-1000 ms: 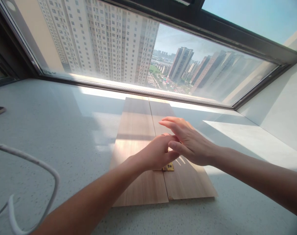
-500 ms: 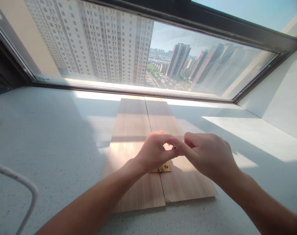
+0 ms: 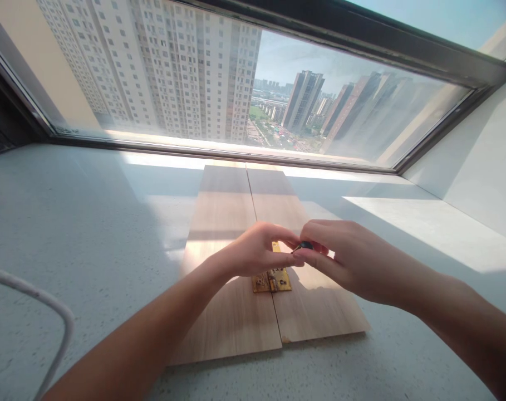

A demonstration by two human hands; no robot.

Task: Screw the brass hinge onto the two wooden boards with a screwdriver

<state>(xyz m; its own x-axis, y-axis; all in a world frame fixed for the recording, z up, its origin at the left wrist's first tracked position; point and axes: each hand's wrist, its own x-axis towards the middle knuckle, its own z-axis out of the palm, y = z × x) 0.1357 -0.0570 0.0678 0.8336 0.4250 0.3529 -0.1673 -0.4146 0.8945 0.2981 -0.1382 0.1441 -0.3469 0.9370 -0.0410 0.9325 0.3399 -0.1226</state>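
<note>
Over the boards, my left hand (image 3: 263,250) and my right hand (image 3: 348,256) meet at the fingertips. Between them is a small black piece (image 3: 306,245) with a thin pointed end; its exact kind is too small to tell. My right thumb and fingers pinch its black part, while my left thumb and fingers close around the pointed end. Below lies a worn yellow metal hinge (image 3: 283,279), which spans the seam of two light wooden boards. These are the left board (image 3: 231,328) and the right board (image 3: 319,312). My left hand hides part of the hinge.
The boards lie on a speckled white sill (image 3: 102,239) below a dark-framed window (image 3: 219,153). A white cable or tube (image 3: 64,317) curves in at the lower left. A white wall (image 3: 482,161) rises at the right.
My hands have turned slightly and my right fingers have shifted left, so the black piece shows more plainly. More of the hinge is visible beneath my left hand.
</note>
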